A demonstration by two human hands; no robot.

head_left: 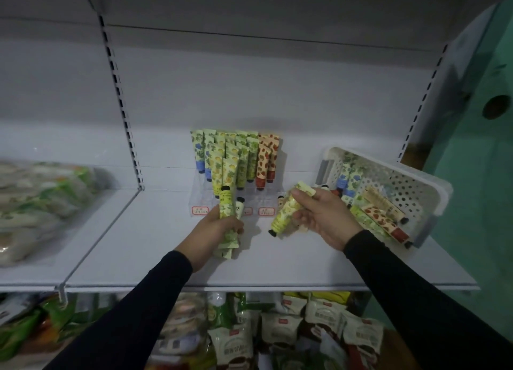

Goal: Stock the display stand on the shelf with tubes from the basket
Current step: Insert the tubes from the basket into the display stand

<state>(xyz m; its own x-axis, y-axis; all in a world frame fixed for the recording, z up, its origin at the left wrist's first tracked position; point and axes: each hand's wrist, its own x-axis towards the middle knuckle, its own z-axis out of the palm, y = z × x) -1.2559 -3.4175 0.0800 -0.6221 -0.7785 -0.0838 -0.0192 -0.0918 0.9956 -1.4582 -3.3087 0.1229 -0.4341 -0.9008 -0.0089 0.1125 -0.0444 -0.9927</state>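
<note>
Left hand: the left hand (215, 229) is seen curled round a small bunch of green-patterned tubes (227, 217), which are gripped near their lower ends with the black caps pointing up; at least two caps are visible above the fingers.
Position of left hand: it is held just in front of the display stand (200, 200), with the cap of the tallest held tube overlapping the lowest row of stocked tubes.
Right hand: the right hand (319, 217) is closed on a yellow-green tube (287, 210), which is pinched between thumb and fingers and tilted, its black cap pointing down and to the left; whether a second tube is held behind it cannot be told.
Position of right hand: it is held between the stand and the basket (424, 186), just beside the basket's near edge and above the shelf (138, 244).
Display stand: a clear tiered stand is placed at the back of the shelf; blue, yellow, green and red-patterned stocked tubes (238, 158) are stood cap-down in rows, and red-framed price labels are fixed along its front.
Basket: a white perforated basket is set on the right end of the shelf, tilted, with loose tubes (383, 217) of blue, green and red pattern lying inside.
Surroundings: packaged goods (41, 203) are seen on the shelf to the left, and bagged snacks (277, 330) on the level below.
</note>
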